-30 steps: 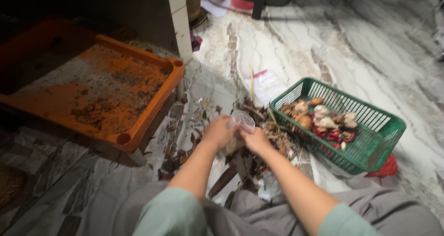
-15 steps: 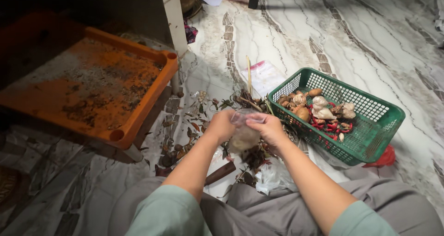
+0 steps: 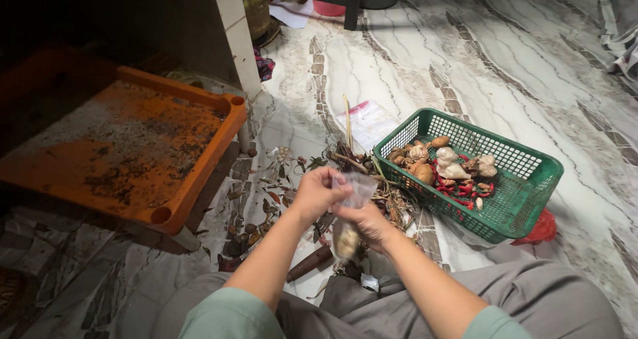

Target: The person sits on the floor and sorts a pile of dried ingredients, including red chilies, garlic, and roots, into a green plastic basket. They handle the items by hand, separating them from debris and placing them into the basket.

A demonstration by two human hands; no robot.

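Left hand [image 3: 318,191] and right hand [image 3: 364,221] both pinching clear plastic bag [image 3: 351,213] above floor scraps [image 3: 266,199]. Green basket [image 3: 515,179] of roots just right. Orange tray [image 3: 199,173] left. Dark stick [image 3: 309,262] beneath bag.

Veined marble floor [image 3: 531,66]; orange tray-table [image 3: 199,179] at left.

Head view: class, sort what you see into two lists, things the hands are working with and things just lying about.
In hand:
left hand
right hand
small clear plastic bag, held by both hands

Lying about:
green basket of roots and red chillies
orange tray
dried leaves and stems on the floor
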